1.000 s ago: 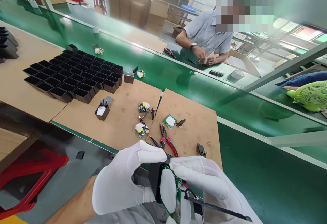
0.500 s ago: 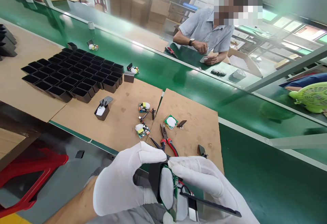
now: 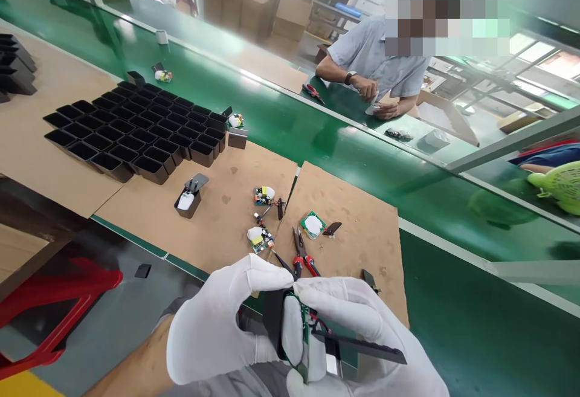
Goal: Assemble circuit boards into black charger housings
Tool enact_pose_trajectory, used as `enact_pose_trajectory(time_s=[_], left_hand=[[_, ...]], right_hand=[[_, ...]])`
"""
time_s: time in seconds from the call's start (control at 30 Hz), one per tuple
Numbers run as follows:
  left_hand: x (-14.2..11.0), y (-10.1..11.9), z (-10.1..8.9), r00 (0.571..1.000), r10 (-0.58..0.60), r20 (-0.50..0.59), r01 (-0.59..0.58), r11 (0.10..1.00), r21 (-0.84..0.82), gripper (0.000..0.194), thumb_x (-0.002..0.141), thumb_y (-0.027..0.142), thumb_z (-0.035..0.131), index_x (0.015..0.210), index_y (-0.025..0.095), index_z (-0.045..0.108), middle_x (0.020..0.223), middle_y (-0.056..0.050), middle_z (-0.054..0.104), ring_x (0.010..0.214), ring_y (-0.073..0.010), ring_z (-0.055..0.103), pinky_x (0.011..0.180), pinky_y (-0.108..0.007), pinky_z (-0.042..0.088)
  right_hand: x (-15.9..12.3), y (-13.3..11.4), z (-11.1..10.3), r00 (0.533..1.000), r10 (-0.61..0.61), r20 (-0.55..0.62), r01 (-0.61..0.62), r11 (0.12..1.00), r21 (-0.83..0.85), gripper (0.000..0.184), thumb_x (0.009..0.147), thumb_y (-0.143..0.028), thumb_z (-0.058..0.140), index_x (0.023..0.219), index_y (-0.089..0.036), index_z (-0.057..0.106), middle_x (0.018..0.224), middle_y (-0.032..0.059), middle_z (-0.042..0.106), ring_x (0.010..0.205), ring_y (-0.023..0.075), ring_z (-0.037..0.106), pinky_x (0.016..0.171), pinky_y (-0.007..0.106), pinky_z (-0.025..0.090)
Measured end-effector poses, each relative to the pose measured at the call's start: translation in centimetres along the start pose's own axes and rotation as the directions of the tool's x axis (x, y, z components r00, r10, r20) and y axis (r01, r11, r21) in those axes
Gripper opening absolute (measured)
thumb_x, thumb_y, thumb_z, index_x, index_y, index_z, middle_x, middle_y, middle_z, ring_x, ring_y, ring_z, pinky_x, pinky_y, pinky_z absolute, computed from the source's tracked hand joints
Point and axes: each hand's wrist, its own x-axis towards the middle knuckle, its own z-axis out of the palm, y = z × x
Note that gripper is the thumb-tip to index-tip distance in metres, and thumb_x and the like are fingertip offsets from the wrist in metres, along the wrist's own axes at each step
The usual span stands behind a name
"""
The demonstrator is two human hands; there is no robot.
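Observation:
Both of my hands wear white gloves and meet at the bottom of the view. My left hand (image 3: 217,330) is closed around a black plastic casing (image 3: 273,323). My right hand (image 3: 362,330) pinches a green circuit board (image 3: 304,336) with a white pad on it, set partly into that casing. A flat black lid (image 3: 362,347) hangs from the board on wires and sticks out to the right. Red-handled pliers (image 3: 304,259) lie on the cardboard just beyond my fingers.
Several loose circuit boards (image 3: 259,238) lie on the cardboard sheet (image 3: 353,240). One filled casing (image 3: 188,199) stands alone, and a block of empty black casings (image 3: 136,134) fills the left. A green conveyor belt (image 3: 344,143) runs across; a person (image 3: 376,64) works on its far side.
The black lid has swung up and left, closer to the casing. The board sits slightly deeper in the casing. The camera has shifted a little, moving the bench items right.

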Motion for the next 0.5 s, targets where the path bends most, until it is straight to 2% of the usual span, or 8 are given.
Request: enact_pose_trajectory(time_s=[0.13,0.33,0.4,0.5], left_hand=[[0.3,-0.5,-1.0,0.999,0.001,-0.046,0.001,0.999,0.046,0.06,0.077,0.023,0.09,0.131,0.03,0.062,0.113,-0.002,0.074,0.099,-0.0198,0.076,0.09,-0.029,0.062],[0.8,-1.5,-3.3,0.996,-0.038,-0.082,0.043,0.998,0.054,0.057,0.075,0.017,0.089,0.126,0.027,0.066,0.11,-0.002,0.074,0.097,-0.0192,0.075,0.089,-0.029,0.061],[0.6,-2.2,-3.9,0.993,-0.072,-0.09,0.076,0.996,0.038,0.06,0.072,0.016,0.091,0.125,0.027,0.065,0.109,-0.001,0.074,0.097,-0.0205,0.075,0.09,-0.031,0.061],[0.0,-3.4,-4.8,0.979,-0.184,-0.09,0.183,0.983,-0.025,0.061,0.07,0.022,0.094,0.123,0.028,0.066,0.113,-0.003,0.074,0.103,-0.0268,0.075,0.095,-0.04,0.062]], right_hand=[[2.1,0.2,0.4,0.998,-0.043,0.041,0.047,0.995,-0.09,0.064,0.078,-0.038,0.094,0.136,-0.038,0.066,0.118,0.0026,0.075,0.104,0.0215,0.076,0.083,0.026,0.066],[5.2,0.2,1.8,0.992,0.014,0.125,0.013,0.978,-0.21,0.054,0.079,-0.032,0.093,0.126,-0.036,0.069,0.109,-0.0015,0.075,0.096,0.0176,0.078,0.087,0.024,0.065],[6.2,0.4,2.5,0.99,0.014,0.14,0.019,0.973,-0.228,0.052,0.078,-0.029,0.092,0.124,-0.036,0.069,0.106,-0.0017,0.075,0.094,0.0187,0.078,0.087,0.026,0.066],[7.3,1.5,3.5,0.988,0.031,0.152,0.008,0.968,-0.25,0.054,0.078,-0.034,0.092,0.127,-0.036,0.069,0.113,0.0021,0.077,0.098,0.0245,0.079,0.078,0.031,0.069]])
